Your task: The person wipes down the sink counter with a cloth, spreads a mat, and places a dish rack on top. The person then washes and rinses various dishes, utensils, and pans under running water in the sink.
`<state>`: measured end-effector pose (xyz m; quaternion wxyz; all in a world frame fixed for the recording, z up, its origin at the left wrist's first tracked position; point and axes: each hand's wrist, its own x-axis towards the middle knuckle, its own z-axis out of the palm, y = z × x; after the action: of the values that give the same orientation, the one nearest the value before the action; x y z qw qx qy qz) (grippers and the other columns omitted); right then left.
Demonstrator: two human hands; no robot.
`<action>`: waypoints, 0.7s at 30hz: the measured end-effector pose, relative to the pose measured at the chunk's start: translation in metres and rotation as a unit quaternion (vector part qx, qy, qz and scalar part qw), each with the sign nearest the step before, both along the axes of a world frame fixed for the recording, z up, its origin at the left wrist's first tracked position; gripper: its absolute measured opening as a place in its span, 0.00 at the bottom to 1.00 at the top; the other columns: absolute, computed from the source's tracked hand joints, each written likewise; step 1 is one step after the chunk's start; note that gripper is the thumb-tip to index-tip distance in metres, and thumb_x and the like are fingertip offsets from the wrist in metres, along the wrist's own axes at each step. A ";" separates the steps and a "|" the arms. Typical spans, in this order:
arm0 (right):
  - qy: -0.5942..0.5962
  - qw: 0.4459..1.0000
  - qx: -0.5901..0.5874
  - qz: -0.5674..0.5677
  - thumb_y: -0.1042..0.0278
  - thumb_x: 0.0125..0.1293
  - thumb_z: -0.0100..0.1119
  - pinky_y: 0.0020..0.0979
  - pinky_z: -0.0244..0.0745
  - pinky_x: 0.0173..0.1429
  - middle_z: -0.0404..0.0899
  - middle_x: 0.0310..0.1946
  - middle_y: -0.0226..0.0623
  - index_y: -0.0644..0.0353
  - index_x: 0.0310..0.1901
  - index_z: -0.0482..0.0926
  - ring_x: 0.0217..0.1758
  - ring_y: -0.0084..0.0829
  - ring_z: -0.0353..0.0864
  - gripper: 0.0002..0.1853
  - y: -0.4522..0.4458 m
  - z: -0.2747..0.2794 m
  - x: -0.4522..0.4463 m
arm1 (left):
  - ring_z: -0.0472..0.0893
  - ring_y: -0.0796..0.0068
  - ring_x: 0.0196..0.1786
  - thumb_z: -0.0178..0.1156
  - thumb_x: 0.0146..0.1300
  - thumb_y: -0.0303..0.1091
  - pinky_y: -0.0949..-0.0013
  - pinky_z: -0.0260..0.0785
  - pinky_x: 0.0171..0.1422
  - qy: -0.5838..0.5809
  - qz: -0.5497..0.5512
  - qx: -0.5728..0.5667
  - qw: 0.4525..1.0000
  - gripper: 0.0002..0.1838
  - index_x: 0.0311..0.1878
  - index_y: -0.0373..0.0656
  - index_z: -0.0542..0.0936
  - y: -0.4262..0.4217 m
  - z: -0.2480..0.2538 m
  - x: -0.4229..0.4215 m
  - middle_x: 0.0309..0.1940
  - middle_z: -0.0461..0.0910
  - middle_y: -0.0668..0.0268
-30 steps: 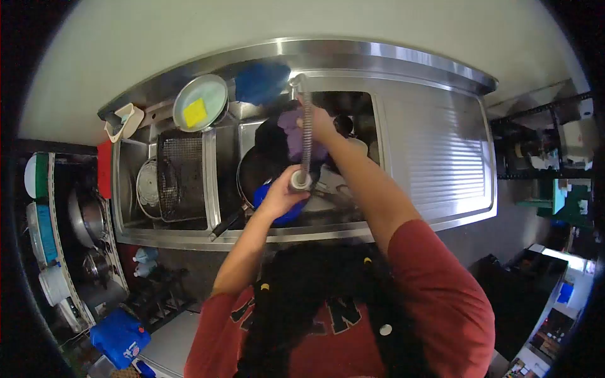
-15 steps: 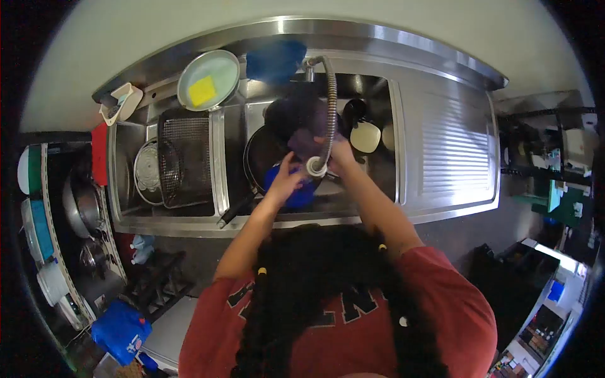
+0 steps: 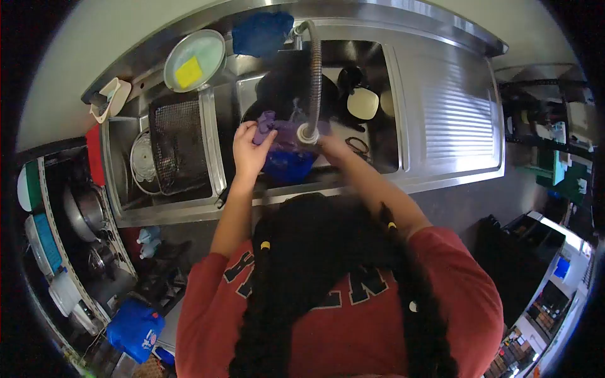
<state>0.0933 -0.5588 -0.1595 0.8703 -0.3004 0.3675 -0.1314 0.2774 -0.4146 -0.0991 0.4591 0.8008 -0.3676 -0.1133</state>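
Note:
A purple, partly see-through object [image 3: 290, 134], perhaps a plastic container, is held level over the sink under the faucet head [image 3: 307, 133]. My left hand [image 3: 251, 148] is closed on its left end, thumb in front. My right hand [image 3: 334, 150] is at its right end, with the fingers partly hidden behind the faucet head. Just below the purple object lies a blue item [image 3: 288, 166], its kind unclear. Dark pans [image 3: 277, 94] fill the basin behind it.
The faucet's coiled hose [image 3: 316, 75] arches over the basin. A pale pan [image 3: 363, 103] stands to the right. At left are a black mesh basket [image 3: 178, 145] and a bowl [image 3: 217, 66] with a yellow sponge [image 3: 188, 73]. A blue cloth [image 3: 261, 33] lies behind.
The purple object has come nearer and is now stretched between both hands. My left hand has moved left and up onto its end. The whole view has shifted slightly.

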 end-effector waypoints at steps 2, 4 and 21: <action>0.154 0.979 -0.106 0.086 0.64 0.64 0.70 0.37 0.77 0.56 0.86 0.46 0.34 0.60 0.50 0.83 0.52 0.33 0.85 0.15 -0.007 -0.005 -0.004 | 0.79 0.51 0.47 0.77 0.51 0.45 0.59 0.72 0.54 -0.088 -0.025 0.053 0.994 0.23 0.38 0.33 0.83 0.002 0.006 0.005 0.43 0.78 0.55; 0.207 0.954 -0.192 0.102 0.61 0.63 0.71 0.37 0.76 0.55 0.86 0.44 0.35 0.61 0.49 0.83 0.50 0.34 0.85 0.16 -0.006 -0.011 -0.009 | 0.79 0.50 0.47 0.76 0.53 0.45 0.57 0.72 0.53 -0.122 -0.037 0.092 0.988 0.23 0.37 0.32 0.82 0.003 0.026 0.007 0.44 0.79 0.55; 0.145 0.759 -0.591 0.230 0.60 0.49 0.76 0.47 0.77 0.62 0.81 0.51 0.49 0.57 0.60 0.76 0.56 0.50 0.81 0.34 0.025 -0.035 -0.006 | 0.79 0.69 0.44 0.51 0.78 0.38 0.67 0.70 0.53 0.175 -0.046 -0.047 0.982 0.14 0.42 0.36 0.77 -0.013 0.046 -0.010 0.39 0.81 0.59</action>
<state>0.0875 -0.5338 -0.1943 0.4601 -0.8463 0.2582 -0.0737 0.2670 -0.4279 -0.0526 0.5479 0.7284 -0.3228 -0.2552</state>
